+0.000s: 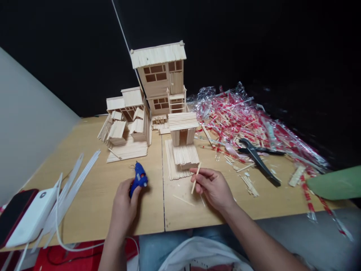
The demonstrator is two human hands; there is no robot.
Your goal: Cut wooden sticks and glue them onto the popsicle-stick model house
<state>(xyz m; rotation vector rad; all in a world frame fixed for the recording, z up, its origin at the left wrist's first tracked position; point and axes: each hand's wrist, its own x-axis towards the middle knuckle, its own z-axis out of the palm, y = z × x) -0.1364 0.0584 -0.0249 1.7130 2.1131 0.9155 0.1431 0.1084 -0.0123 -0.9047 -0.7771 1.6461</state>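
My left hand (pixel 126 198) is wrapped round the handle of a blue hot glue gun (pixel 138 179), whose nozzle points away from me. Between the fingertips of my right hand (pixel 213 187) is a short wooden stick (pixel 196 178), tilted near upright. Just beyond that stick stands a small house model (pixel 183 145) built of thin sticks, with a slatted roof and a stick base. A taller stick house (pixel 159 75) rises behind it. On the left sits a low group of stick huts (pixel 126 122). One loose stick (pixel 183 200) lies on the table between my hands.
A heap of wrappers and sticks (pixel 234 113) fills the back right, with black-handled pliers (pixel 261 163) before it. Cut sticks (pixel 249 186) lie nearby. Clear glue sticks (pixel 81 178), a white power bank (pixel 32 216) and a dark phone (pixel 17 212) are at left. A green object (pixel 335 182) juts in right.
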